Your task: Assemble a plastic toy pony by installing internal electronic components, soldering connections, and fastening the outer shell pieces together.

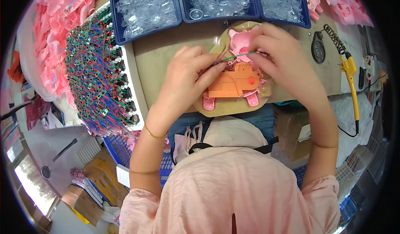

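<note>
Both hands work over a pink plastic figure, pinching thin wires between them: the left hand (187, 71) has thumb and forefinger together on the bunched wires (220, 59), and the right hand (281, 52) nips the far end of a green wire (239, 56) stretched across the gap. Take a clock face centred on that pink figure (239, 42), twelve pointing away from the person. It lies before the person's waist, its legs at five and seven o'clock, with an orange housing (225, 85) bearing a red round part (251, 80) on its body. Under it is a tan, rounded base (221, 111), near the table's edge.

At twelve, blue trays (178, 5) hold clear plastic pieces (218, 0). At nine stands a white-walled box (138, 82) heaped with wired circuit boards (98, 75); farther out, toward ten, pink shells (58, 63) are piled. More pink parts (343, 0) lie at two. Between two and three sits a dark oval object (318, 47), and at three a yellow-handled iron (351, 77) meets a coiled spring (334, 36). Lower, at eight, is a blue crate (117, 147).
</note>
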`<state>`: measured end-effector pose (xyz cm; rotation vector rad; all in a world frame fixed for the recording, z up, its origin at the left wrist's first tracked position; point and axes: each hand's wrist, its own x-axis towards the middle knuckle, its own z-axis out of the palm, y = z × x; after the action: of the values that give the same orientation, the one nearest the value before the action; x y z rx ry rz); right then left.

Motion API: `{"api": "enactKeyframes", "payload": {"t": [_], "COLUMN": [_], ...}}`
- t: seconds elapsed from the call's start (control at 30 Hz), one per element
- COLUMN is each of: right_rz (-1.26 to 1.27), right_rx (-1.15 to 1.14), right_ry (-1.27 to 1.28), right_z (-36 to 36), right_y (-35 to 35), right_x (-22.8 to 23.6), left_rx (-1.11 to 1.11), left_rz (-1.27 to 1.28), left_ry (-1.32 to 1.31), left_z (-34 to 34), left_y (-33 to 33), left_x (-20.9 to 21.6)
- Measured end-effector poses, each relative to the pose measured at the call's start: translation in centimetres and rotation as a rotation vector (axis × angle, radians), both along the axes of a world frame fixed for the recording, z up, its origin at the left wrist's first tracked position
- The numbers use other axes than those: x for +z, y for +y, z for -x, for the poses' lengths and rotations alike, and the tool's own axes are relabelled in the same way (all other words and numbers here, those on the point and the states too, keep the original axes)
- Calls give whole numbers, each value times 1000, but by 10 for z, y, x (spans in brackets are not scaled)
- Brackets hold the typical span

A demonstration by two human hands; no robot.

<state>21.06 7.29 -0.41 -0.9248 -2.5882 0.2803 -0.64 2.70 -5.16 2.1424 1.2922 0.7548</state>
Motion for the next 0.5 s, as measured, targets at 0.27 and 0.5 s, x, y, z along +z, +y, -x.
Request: {"api": "enactKeyframes", "payload": {"t": [0.27,0.5], "right_rz": [832,-191], "right_rx": [-297,-58], "right_ry": [357,-64], "right_z": [-14,-22], "right_y": [-2,-23], "right_x": [-12,-30], "left_rx": [119,24], "left_rz": [549,305], "left_ry": [-306,-245], "left_z": [6,3], "left_y": [-2,-2], "left_x": [16,13]}}
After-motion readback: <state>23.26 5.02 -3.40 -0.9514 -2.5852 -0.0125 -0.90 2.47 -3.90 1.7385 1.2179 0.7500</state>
